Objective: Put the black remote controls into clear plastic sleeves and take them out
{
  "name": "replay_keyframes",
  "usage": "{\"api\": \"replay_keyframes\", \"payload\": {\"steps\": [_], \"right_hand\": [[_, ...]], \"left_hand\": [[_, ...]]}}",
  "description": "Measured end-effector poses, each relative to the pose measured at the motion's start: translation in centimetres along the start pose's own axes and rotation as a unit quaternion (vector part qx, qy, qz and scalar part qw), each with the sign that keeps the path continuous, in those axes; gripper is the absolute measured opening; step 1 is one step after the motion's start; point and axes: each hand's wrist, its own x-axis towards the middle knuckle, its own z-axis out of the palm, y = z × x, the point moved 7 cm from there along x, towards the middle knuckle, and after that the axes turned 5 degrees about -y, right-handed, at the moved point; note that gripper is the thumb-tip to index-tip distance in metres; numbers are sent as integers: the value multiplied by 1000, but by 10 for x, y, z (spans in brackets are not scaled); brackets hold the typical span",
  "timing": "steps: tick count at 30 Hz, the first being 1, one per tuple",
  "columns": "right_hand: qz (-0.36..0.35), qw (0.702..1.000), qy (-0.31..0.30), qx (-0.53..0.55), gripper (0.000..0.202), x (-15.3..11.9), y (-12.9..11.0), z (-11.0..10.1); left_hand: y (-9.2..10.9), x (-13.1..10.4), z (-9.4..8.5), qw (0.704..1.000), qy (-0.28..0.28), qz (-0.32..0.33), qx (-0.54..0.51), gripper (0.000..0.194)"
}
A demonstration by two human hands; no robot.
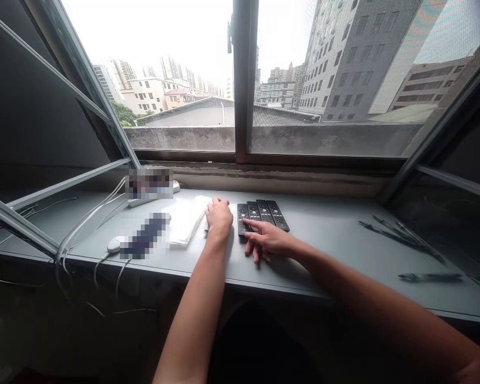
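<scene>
Several black remote controls (pixel 274 213) lie side by side in a row on the grey tabletop. My right hand (pixel 270 240) reaches in from the right with its fingers spread; the index fingertip is on or just over the leftmost remote control (pixel 242 212). The other fingers hang lower, near the table. Left of the row, my left hand (pixel 219 216) rests with curled fingers. A pale edge of something shows beside it, but what those fingers hold is hidden. Flat white sheets or sleeves (pixel 186 226) are stacked just left of that hand.
At the left are a white power strip (pixel 176 186), cables (pixel 70 234), a white round charger (pixel 114 244) and a blurred-out dark object (pixel 148 237). A pen (pixel 430 277) and several thin dark items (pixel 396 232) lie right. Metal frames flank the table (pixel 336 224); a window stands behind.
</scene>
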Motion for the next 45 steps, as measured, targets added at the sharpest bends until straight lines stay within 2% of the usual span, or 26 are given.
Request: {"api": "replay_keyframes", "payload": {"steps": [7,9,11,13,15,17,19,20,22,24,29,31,34,36,40,42,45], "right_hand": [[-21,1000,4,-8,97,-2,-1,-2],[-25,1000,0,-5,96,-3,-1,-1],[-34,999,-4,-5,94,-3,-2,0],[-74,997,12,-7,84,-4,-8,-1],[-152,987,57,-14,65,-7,-20,-5],[-232,965,123,-29,48,-13,-31,-12],[-281,942,179,-43,40,-18,-37,-18],[-295,933,198,-51,39,-20,-39,-20],[-313,920,227,-69,39,-22,-40,-24],[-319,912,245,-84,40,-24,-39,-28],[-286,921,257,-60,42,-25,-37,-32],[-247,938,240,-36,45,-22,-34,-31],[-184,968,159,52,51,-14,-26,-23],[-153,976,107,111,49,-9,-20,-17],[-109,980,69,153,42,-5,-13,-14],[-104,978,54,174,42,-6,-12,-12],[-120,973,20,197,40,-8,-15,-8]], "left_hand": [[0,-2,-8,998,35,7,-49,55],[-1,1,-13,991,61,23,-117,60],[-5,7,-16,969,75,34,-232,64],[-8,15,-14,921,54,32,-383,69],[-8,21,-9,843,11,17,-537,76],[-2,21,-6,752,-27,10,-659,81],[9,17,-6,676,-61,25,-734,83],[16,14,-7,651,-79,39,-754,84],[30,6,-8,624,-112,71,-770,87],[42,-2,-8,613,-129,94,-774,92],[55,-9,-6,570,-140,107,-803,93],[54,-8,-6,558,-120,105,-814,95],[53,-8,-6,565,-98,106,-812,101],[55,-10,-4,592,-105,106,-792,105],[61,-14,-4,666,-125,133,-723,107],[61,-14,-7,680,-122,146,-708,103],[56,-11,-9,681,-122,138,-709,88]]}}
